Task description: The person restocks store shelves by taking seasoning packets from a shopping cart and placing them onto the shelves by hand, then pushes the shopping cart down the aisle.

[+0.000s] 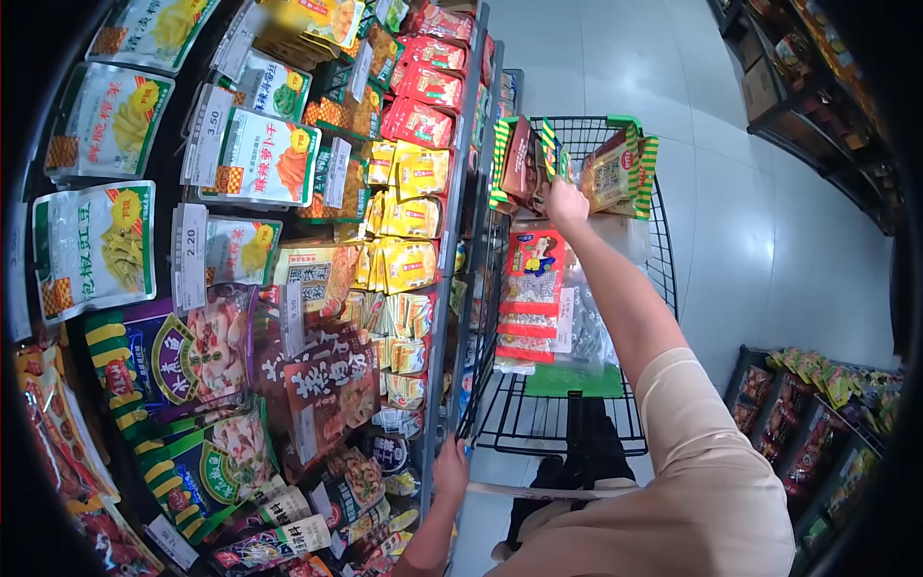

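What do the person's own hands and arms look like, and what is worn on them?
The right hand and left hand are bare, without gloves. The loose beige right sleeve has a plain hem and leaves the forearm uncovered.

Worn by one person: beige top [654, 534], plain, with short, loose, hemmed sleeve [678, 409]; dark trousers [601, 442], partly hidden; right hand [565, 204] and left hand [449, 471], both bare.

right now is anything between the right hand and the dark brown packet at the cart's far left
Nothing visible: the right hand is right at the side of the dark brown packet. The other striped packet lies to the hand's right, not between them.
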Available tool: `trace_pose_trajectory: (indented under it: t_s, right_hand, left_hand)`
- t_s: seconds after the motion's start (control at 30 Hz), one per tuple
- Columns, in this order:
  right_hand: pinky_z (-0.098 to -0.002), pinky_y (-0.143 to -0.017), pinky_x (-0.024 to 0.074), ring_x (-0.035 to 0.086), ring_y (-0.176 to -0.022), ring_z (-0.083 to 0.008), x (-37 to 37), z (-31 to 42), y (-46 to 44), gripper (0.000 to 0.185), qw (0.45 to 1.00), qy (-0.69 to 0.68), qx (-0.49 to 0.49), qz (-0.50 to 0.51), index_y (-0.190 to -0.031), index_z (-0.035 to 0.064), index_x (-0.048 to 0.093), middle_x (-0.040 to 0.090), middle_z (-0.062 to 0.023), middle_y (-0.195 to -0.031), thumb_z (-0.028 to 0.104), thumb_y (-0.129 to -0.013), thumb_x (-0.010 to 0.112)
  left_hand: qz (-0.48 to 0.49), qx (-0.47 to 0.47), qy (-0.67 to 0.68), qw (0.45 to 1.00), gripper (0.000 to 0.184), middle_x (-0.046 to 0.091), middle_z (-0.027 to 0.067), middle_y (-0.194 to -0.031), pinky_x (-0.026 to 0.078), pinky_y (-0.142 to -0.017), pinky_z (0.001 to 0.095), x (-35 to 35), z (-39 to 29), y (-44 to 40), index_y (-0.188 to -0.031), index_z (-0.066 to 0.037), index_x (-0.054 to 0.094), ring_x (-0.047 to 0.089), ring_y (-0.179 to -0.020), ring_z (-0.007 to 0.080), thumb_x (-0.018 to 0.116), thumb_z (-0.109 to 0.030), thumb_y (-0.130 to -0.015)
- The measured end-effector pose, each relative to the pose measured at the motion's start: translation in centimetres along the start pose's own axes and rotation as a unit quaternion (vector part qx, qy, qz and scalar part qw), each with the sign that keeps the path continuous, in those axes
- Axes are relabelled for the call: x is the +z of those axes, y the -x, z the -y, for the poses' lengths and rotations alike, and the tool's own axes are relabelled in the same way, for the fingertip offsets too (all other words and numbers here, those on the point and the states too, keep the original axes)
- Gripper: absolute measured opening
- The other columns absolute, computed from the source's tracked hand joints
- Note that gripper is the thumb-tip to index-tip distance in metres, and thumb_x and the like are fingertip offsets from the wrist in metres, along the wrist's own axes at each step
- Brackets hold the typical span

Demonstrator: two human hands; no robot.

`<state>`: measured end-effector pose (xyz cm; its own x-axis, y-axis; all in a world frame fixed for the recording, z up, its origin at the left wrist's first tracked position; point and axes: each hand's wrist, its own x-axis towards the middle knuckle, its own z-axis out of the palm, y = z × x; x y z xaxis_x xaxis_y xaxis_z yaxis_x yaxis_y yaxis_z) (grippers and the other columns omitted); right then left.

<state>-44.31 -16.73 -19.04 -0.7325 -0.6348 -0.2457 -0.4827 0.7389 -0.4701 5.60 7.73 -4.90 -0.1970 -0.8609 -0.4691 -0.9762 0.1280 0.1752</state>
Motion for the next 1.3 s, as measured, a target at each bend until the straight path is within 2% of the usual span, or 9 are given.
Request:
trace_pose_trajectory:
  t_s: [0.07, 0.17, 0.2, 0.47, 0.67, 0.9, 1.0, 1.07, 1.3]
  right_hand:
    - [-0.0514, -0.080, 0.0553, 0.071, -0.089, -0.0389, 0.4, -1.0, -0.5, 0.027, 1.000, 0.011, -0.027, 0.000, -0.097, 0.0088, 0.068, 0.073, -0.0200, -0.091, 0.026, -0.096, 0.048]
    - [-0.0532, -0.081, 0.0539, 0.068, -0.091, -0.0433, -0.6, -2.5, 0.2, 0.035, 0.999, -0.022, -0.033, 0.011, -0.099, 0.0086, 0.064, 0.070, -0.0241, -0.093, 0.036, -0.100, 0.042]
    - [-0.0537, -0.078, 0.0537, 0.069, -0.087, -0.0427, -1.2, -2.8, 0.9, 0.024, 0.999, -0.033, -0.029, -0.014, -0.094, 0.0078, 0.064, 0.070, -0.0215, -0.094, 0.026, -0.097, 0.049]
    - [-0.0547, -0.070, 0.0491, 0.063, -0.083, -0.0448, -8.7, -4.7, 12.0, 0.027, 0.977, -0.134, -0.123, -0.114, -0.088, 0.0044, 0.059, 0.065, -0.0223, -0.087, 0.028, -0.100, 0.053]
    - [-0.0522, -0.065, 0.0450, 0.059, -0.076, -0.0458, -14.9, -3.6, 25.9, 0.028, 0.959, -0.216, -0.163, -0.088, -0.085, -0.0005, 0.056, 0.061, -0.0247, -0.081, 0.024, -0.098, 0.059]
    - [-0.0453, -0.058, 0.0420, 0.056, -0.066, -0.0438, -20.1, -0.9, 40.6, 0.037, 0.959, -0.258, -0.120, -0.010, -0.079, -0.0040, 0.055, 0.056, -0.0238, -0.070, 0.027, -0.099, 0.061]
    - [-0.0384, -0.056, 0.0450, 0.064, -0.061, -0.0305, -21.8, 0.2, 44.2, 0.038, 0.939, -0.311, -0.151, -0.001, -0.082, -0.0057, 0.058, 0.062, -0.0216, -0.068, 0.028, -0.099, 0.061]
    - [-0.0329, -0.058, 0.0479, 0.069, -0.065, -0.0160, -22.2, 0.8, 46.1, 0.035, 0.919, -0.363, -0.147, 0.050, -0.087, -0.0063, 0.063, 0.067, -0.0191, -0.068, 0.027, -0.099, 0.062]
    - [-0.0294, -0.058, 0.0466, 0.066, -0.069, -0.0105, -20.4, 4.8, 48.6, 0.031, 0.859, -0.437, -0.219, 0.151, -0.094, -0.0057, 0.067, 0.069, -0.0080, -0.069, 0.025, -0.098, 0.064]
  left_hand:
    - [-0.008, 0.005, 0.002, 1.000, 0.032, 0.068, 0.0222, -0.109, 0.052, -0.079, 0.0535, 0.3, 0.3, -0.2, -0.125, -0.006, 0.056, 0.065, -0.092, 0.0449, 0.047, -0.029, -0.104]
    - [-0.015, 0.015, 0.007, 1.000, 0.032, 0.068, 0.0222, -0.108, 0.052, -0.078, 0.0540, 0.4, 0.9, -0.1, -0.124, -0.006, 0.056, 0.066, -0.091, 0.0451, 0.047, -0.029, -0.104]
    - [-0.022, 0.021, 0.012, 0.999, 0.032, 0.068, 0.0222, -0.108, 0.051, -0.077, 0.0546, 0.3, 0.8, -0.2, -0.124, -0.007, 0.056, 0.066, -0.091, 0.0449, 0.047, -0.030, -0.104]
    - [-0.031, 0.021, -0.001, 0.999, 0.032, 0.068, 0.0231, -0.102, 0.051, -0.074, 0.0564, -0.1, 0.5, -0.3, -0.119, -0.007, 0.056, 0.066, -0.088, 0.0455, 0.044, -0.032, -0.105]
    - [-0.036, 0.030, -0.017, 0.999, 0.031, 0.069, 0.0221, -0.095, 0.052, -0.072, 0.0564, -0.3, 0.6, -0.2, -0.106, -0.005, 0.054, 0.066, -0.085, 0.0451, 0.042, -0.034, -0.105]
    - [-0.126, 0.072, 0.063, 0.987, 0.032, 0.069, 0.0222, -0.102, 0.052, -0.080, 0.0538, -0.8, 0.8, 1.1, -0.113, -0.004, 0.061, 0.066, -0.093, 0.0432, 0.045, -0.031, -0.104]
    - [-0.200, 0.194, 0.167, 0.946, 0.030, 0.066, 0.0204, -0.119, 0.047, -0.099, 0.0457, -0.3, 1.5, 0.7, -0.123, -0.001, 0.063, 0.061, -0.113, 0.0377, 0.053, -0.018, -0.101]
    - [-0.229, 0.236, 0.198, 0.923, 0.030, 0.065, 0.0207, -0.122, 0.046, -0.101, 0.0449, -0.1, 1.5, 1.5, -0.124, -0.001, 0.062, 0.060, -0.116, 0.0378, 0.054, -0.016, -0.100]
    - [-0.154, 0.292, 0.276, 0.903, 0.062, 0.044, 0.0215, -0.149, 0.037, -0.113, 0.0405, -1.2, -0.5, 6.3, -0.151, -0.005, 0.037, 0.041, -0.140, 0.0381, 0.055, -0.003, -0.092]
